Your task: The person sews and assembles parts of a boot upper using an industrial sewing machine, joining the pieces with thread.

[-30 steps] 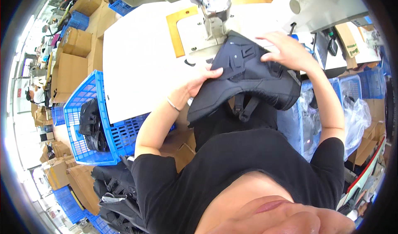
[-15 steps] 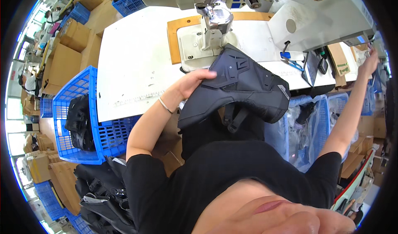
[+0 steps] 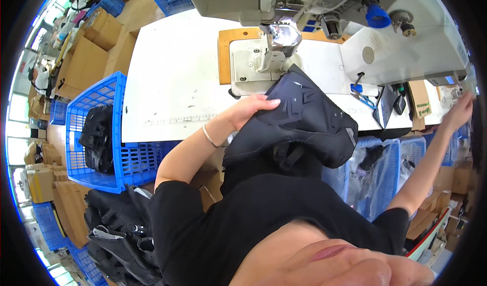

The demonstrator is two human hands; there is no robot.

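A white table (image 3: 167, 73) has faint ruler marks (image 3: 193, 118) along its near edge, too small to read. A grey-white sewing machine (image 3: 395, 58) stands on it. At the left, a blue crate (image 3: 139, 162) holds black items (image 3: 97, 139); at the right, blue crates lined with clear plastic (image 3: 394, 169) hold a dark item (image 3: 372, 158). The black sewn piece (image 3: 299, 116) is between the person and the machine, its top corner near the machine's post. The left hand (image 3: 251, 111) pinches its left edge, as before. The right hand (image 3: 459, 113), on the piece a second ago, is stretched far right, its fingers too blurred to tell. A cardboard strip (image 3: 419, 99) bears unreadable green print
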